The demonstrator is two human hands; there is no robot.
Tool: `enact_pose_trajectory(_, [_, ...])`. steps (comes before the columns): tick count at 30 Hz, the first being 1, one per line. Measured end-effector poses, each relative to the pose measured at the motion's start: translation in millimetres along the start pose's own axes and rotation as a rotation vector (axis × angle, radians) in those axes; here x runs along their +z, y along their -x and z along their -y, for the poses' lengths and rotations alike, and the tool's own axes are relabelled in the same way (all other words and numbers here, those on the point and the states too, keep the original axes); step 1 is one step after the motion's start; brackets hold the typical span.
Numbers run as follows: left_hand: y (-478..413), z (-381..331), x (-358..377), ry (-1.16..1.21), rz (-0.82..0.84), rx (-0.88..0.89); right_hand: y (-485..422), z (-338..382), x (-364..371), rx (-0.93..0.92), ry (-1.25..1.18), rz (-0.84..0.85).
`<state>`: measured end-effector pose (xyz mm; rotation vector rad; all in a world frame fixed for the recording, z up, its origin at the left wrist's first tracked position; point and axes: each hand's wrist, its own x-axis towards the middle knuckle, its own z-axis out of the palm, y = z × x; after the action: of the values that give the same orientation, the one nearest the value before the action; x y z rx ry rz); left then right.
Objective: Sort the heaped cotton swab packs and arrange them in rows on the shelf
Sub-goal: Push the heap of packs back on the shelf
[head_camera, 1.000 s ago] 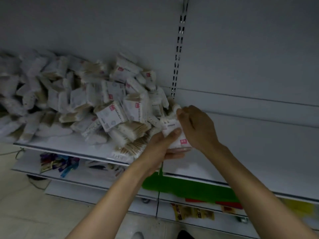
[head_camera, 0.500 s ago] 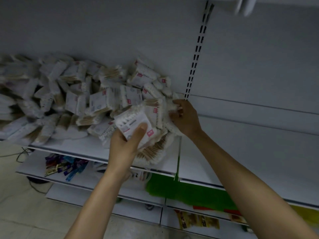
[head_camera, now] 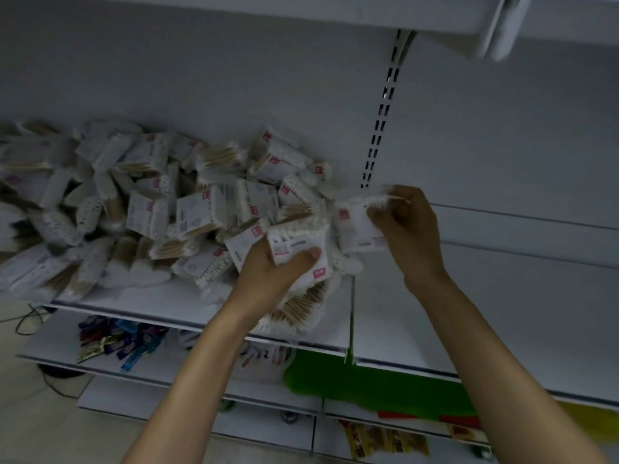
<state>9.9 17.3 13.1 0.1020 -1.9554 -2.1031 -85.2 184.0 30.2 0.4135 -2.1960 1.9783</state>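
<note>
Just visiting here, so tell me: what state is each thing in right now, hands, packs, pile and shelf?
Left hand: grips the left pack, thumb across its front.
Left pack: held over the right edge of the heap.
Right hand: pinches the right pack by its top corner.
Right pack: held in the air, right of the heap.
Heap: jumbled, unsorted.
Shelf: no rows on it yet.

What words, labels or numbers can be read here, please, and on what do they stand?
None can be read.
Red tags on the heap: blurred.
Print on the pack in the left hand: too small.
Print on the other pack in the right hand: blurred.
Wrappers on the lower shelf: blurred.
</note>
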Motion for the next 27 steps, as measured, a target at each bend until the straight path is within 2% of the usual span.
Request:
enact_pose_trajectory(3, [3, -6, 3, -0.021, 0.113, 0.010, 23, 17, 18, 0.079, -0.042, 0.248])
enact_pose_trajectory(8, [15, -4, -17, 0.143, 0.052, -0.003, 38, 22, 41, 0.096, -0.091, 0.301])
enact_pose_trajectory(10, [18, 1, -27, 0.190, -0.012, -0.020, 35, 17, 52, 0.151, -0.065, 0.261])
enact_pose_trajectory(12, [20, 5, -36, 0.246, -0.087, -0.045, 32, 7, 62, 0.184, 0.004, 0.122])
enact_pose_trajectory(14, [23, 10, -49, 0.290, -0.153, -0.059, 27, -9, 65, 0.139, 0.188, -0.019])
enact_pose_trajectory(15, [25, 11, -55, 0.302, -0.167, -0.069, 24, -16, 66, 0.135, 0.314, -0.034])
enact_pose_trajectory(17, [26, 14, -68, 0.325, -0.180, -0.089, 20, -29, 69, 0.173, 0.539, 0.065])
enact_pose_trajectory(19, [27, 15, -75, 0.362, -0.183, -0.115, 16, -35, 75, 0.176, 0.633, 0.129])
enact_pose_trajectory(23, [27, 17, -80, 0.459, -0.148, -0.153, 17, -30, 77, 0.128, 0.580, 0.049])
enact_pose_trajectory(27, [32, 18, -80, 0.495, -0.116, -0.193, 22, -21, 68, 0.043, 0.330, -0.143])
